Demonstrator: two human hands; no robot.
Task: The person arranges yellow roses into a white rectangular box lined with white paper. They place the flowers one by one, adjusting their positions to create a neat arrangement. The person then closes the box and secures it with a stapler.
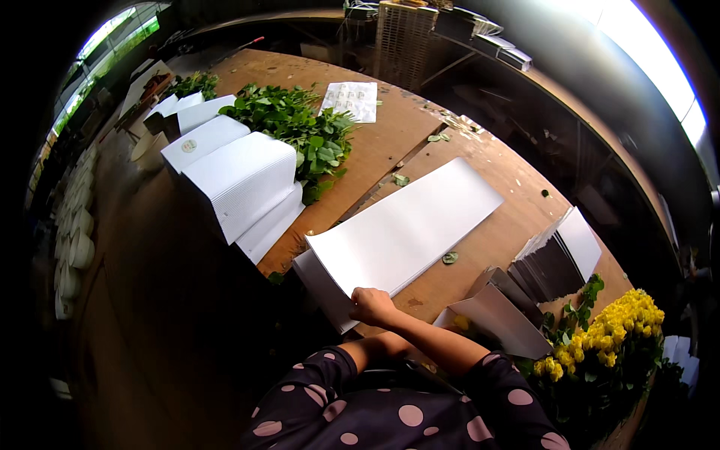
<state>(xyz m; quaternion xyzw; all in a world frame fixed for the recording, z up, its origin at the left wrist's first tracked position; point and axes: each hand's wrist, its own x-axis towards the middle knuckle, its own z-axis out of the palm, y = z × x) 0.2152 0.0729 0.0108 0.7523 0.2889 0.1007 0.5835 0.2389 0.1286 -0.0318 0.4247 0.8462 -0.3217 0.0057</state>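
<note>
A long white cardboard sheet [410,219] lies across the table on a stack, its near end curling up slightly. Below that end, another white cardboard panel [323,295] hangs over the table edge. My right hand [372,306] crosses to the left, its curled fingers closed on the near corner of the sheet; the fingertips are hidden. My left forearm [377,346] passes under the right one, and the left hand is out of view behind it. Just right of my arms stands a bent cardboard wrap [495,318] with a yellow bloom [461,322] partly visible inside.
A tall stack of folded white cardboard [242,169] stands left, before leafy green stems [315,135]. Dark-sided cardboard pieces [548,270] and a mass of yellow roses [607,332] are right. A sheet of stickers [350,101] lies farther back. A table seam [388,174] runs diagonally.
</note>
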